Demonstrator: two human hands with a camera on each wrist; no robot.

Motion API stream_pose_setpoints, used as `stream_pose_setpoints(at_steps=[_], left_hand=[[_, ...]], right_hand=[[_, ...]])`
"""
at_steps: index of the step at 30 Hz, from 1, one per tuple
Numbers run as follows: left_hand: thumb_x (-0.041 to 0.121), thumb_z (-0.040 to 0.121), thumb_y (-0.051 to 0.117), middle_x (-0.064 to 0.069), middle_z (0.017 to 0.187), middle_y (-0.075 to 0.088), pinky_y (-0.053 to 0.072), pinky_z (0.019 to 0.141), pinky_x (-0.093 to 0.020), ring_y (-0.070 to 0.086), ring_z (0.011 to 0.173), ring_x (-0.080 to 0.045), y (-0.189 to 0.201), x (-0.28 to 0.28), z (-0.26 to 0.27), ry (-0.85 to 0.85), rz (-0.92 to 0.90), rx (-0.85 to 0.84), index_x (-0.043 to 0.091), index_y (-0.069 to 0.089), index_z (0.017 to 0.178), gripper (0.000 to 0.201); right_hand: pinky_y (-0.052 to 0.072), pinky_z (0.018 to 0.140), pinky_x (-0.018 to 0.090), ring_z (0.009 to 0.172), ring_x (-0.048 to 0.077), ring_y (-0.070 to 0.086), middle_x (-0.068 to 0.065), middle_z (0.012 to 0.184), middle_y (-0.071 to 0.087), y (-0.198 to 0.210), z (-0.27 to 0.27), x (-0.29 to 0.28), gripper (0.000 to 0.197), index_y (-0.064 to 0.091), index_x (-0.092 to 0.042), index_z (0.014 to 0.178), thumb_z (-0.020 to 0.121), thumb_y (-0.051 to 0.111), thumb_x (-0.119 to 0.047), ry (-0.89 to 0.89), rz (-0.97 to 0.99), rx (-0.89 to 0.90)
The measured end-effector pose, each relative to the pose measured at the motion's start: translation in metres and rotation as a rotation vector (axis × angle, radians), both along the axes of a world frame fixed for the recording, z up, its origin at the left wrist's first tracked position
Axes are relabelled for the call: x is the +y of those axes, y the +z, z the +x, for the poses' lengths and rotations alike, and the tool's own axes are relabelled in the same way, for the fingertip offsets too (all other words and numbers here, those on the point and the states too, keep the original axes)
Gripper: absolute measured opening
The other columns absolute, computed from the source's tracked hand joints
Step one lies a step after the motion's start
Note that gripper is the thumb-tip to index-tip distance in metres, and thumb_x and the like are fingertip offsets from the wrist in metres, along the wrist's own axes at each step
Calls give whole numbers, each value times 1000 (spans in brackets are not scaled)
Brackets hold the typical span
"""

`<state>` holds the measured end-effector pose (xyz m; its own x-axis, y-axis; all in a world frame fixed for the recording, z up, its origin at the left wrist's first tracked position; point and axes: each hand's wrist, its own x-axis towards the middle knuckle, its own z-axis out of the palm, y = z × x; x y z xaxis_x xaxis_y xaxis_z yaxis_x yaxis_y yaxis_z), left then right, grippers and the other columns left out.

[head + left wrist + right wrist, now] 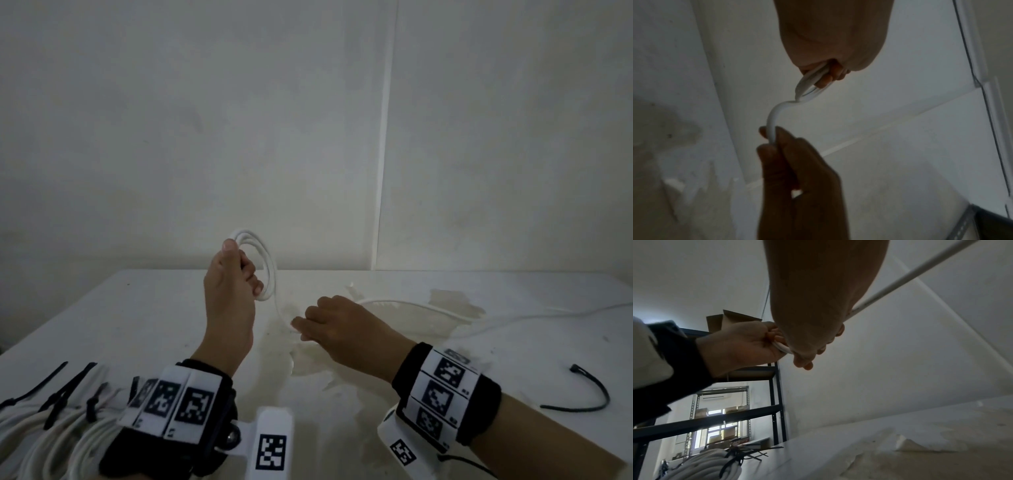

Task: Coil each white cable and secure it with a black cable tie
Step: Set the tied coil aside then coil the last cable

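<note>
My left hand (244, 269) is raised above the table and grips a small coil of white cable (269, 263) of a few loops. From the coil's bottom a single strand drops to my right hand (302, 329), which pinches it just above the tabletop. The rest of the cable (445, 310) trails right across the table. In the left wrist view the coil (807, 88) hangs from the left hand's fingers (826, 81), and the right hand (774, 141) pinches the strand (771, 121). A loose black cable tie (597, 390) lies at the right.
A pile of coiled white cables bound with black ties (51, 421) lies at the front left, also seen as a pile (711, 464) in the right wrist view. The white table (137, 308) has stained, peeling patches mid-way. A wall stands behind; dark metal shelving (774, 402) stands left.
</note>
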<state>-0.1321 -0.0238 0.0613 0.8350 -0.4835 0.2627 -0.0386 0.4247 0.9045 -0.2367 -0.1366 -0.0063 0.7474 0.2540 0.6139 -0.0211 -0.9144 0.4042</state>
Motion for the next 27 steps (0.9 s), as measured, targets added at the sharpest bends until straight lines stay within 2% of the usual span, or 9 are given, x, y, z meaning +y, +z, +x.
stream_pose_setpoints(at_steps=[4, 7, 10, 12, 14, 16, 21, 24, 27], left_hand=[[31, 100, 29, 2, 59, 35, 34, 51, -20, 36, 44, -2, -14, -5, -11, -29, 149, -151, 16, 37, 68, 36], [34, 99, 28, -1, 63, 45, 41, 47, -22, 47, 55, -10, -23, -5, -21, -109, 247, -222, 14, 42, 71, 37], [34, 99, 28, -3, 66, 49, 41, 43, -13, 50, 51, -2, -25, -4, -29, -180, 320, -309, 12, 47, 75, 38], [34, 99, 28, -3, 68, 51, 41, 45, -10, 49, 48, 4, -24, -4, -31, -219, 350, -341, 9, 50, 78, 39], [34, 98, 28, -5, 74, 57, 44, 50, -10, 54, 57, 0, -24, -4, -33, -264, 375, -348, 8, 55, 85, 40], [34, 99, 28, -2, 78, 61, 45, 55, -11, 57, 64, -4, -25, -2, -34, -290, 407, -371, 14, 59, 89, 39], [34, 99, 30, 3, 55, 43, 30, 44, -16, 35, 42, -4, -25, 5, -32, -359, 497, -400, 13, 47, 70, 40], [36, 98, 29, 6, 44, 36, 27, 40, -17, 29, 37, -6, -24, 9, -35, -433, 522, -268, 12, 44, 64, 44], [39, 98, 27, 7, 39, 31, 24, 36, -17, 24, 34, -6, -22, 13, -41, -495, 494, -134, 12, 43, 60, 49]], right_hand=[[30, 51, 25, 55, 15, 46, -3, 64, 54, 5, 0, 6, 25, 67, -14, 80, 86, 43, -17, 56, -43, -13], [24, 57, 25, 62, 16, 40, 1, 67, 58, 14, 0, 9, 21, 66, -11, 77, 86, 48, -15, 122, 11, -63], [25, 59, 26, 68, 15, 34, 9, 69, 62, 23, -4, 12, 23, 64, -5, 72, 88, 49, -13, 218, 105, -117], [27, 59, 26, 66, 15, 33, 11, 66, 59, 27, -8, 14, 32, 59, -5, 75, 96, 42, -23, 271, 180, -178], [30, 59, 26, 64, 15, 33, 10, 64, 56, 31, -12, 12, 29, 47, -10, 80, 98, 37, -30, 291, 224, -226], [32, 58, 25, 63, 15, 37, 8, 65, 56, 36, -16, 8, 18, 40, -13, 84, 91, 48, -27, 269, 196, -240], [40, 52, 28, 54, 20, 49, 8, 66, 56, 49, -25, -11, 26, 56, -9, 84, 92, 46, -31, 200, 237, -197], [36, 56, 28, 59, 16, 48, 7, 68, 58, 51, -27, -22, 39, 64, -7, 79, 92, 42, -36, 112, 380, -163], [37, 61, 25, 67, 12, 46, 9, 71, 61, 45, -26, -27, 32, 67, -5, 84, 89, 47, -29, 106, 554, -136]])
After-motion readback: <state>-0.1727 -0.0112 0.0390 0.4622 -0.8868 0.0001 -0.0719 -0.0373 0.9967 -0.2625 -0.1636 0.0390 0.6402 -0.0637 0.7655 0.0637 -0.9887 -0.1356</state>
